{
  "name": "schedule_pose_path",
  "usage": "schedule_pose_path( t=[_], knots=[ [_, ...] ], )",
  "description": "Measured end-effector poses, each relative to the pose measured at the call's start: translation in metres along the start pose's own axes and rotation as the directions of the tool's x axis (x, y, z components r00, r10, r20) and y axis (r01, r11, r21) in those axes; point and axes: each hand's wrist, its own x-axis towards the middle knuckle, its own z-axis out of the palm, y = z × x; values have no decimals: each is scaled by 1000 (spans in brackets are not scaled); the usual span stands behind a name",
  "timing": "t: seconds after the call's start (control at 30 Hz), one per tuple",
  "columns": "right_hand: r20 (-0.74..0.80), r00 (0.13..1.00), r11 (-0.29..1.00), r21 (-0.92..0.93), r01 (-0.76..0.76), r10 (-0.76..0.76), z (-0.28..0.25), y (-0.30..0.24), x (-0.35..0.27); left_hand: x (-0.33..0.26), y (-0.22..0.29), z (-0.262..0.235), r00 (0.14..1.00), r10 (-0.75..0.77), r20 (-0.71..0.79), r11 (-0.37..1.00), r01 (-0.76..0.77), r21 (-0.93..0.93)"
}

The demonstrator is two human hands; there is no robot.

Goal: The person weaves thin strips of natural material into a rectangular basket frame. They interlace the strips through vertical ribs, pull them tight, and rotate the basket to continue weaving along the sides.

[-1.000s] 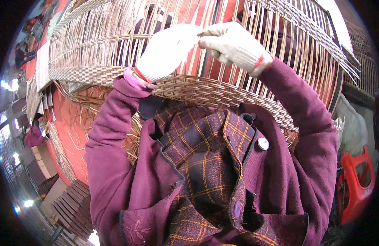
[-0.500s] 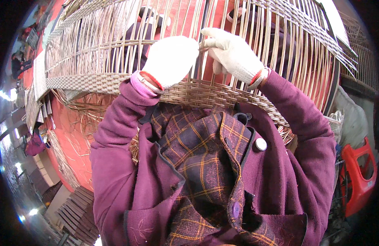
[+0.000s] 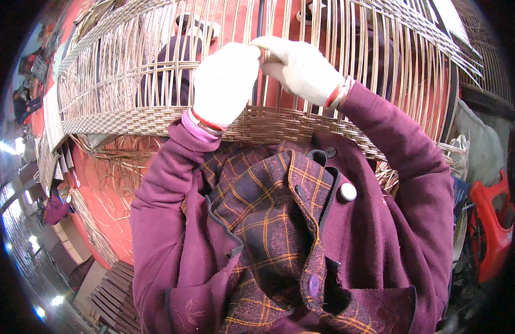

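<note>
The left hand (image 3: 224,83), in a white knit glove with a red-edged cuff, is curled into a loose fist against the upright stakes of a half-woven cane basket (image 3: 157,119), its fingertips meeting those of the right hand (image 3: 302,69), which wears the same kind of glove and is bent inward with thumb and fingers pinched together. Between the two sets of fingertips a thin pale strand seems to be nipped, though it is too slight to make out surely, and whether the left hand truly grips it I cannot tell. Both hands lie on the near side of the basket, just above its tightly woven band, which curves across the view from left to right; above that band the bare stakes rise well apart from one another, with the red floor (image 3: 101,183) showing through. The basket stands close before the person's chest, its woven rim touching the purple cardigan (image 3: 380,234) and the plaid garment beneath. Loose cane strands (image 3: 121,167) trail under the basket on the left. A red plastic stool (image 3: 488,222) stands at the far right.
</note>
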Motion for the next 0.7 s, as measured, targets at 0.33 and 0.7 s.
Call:
schedule_pose_path(
  t=[0.33,0.7],
  knots=[
    [-113,933,938,-31,-346,341,-40,6,-47,28,23,-11,947,50,317,999,-51,-6],
    [316,857,905,-13,-426,408,-66,18,-36,32,33,8,964,188,188,980,-195,22]
  ],
)
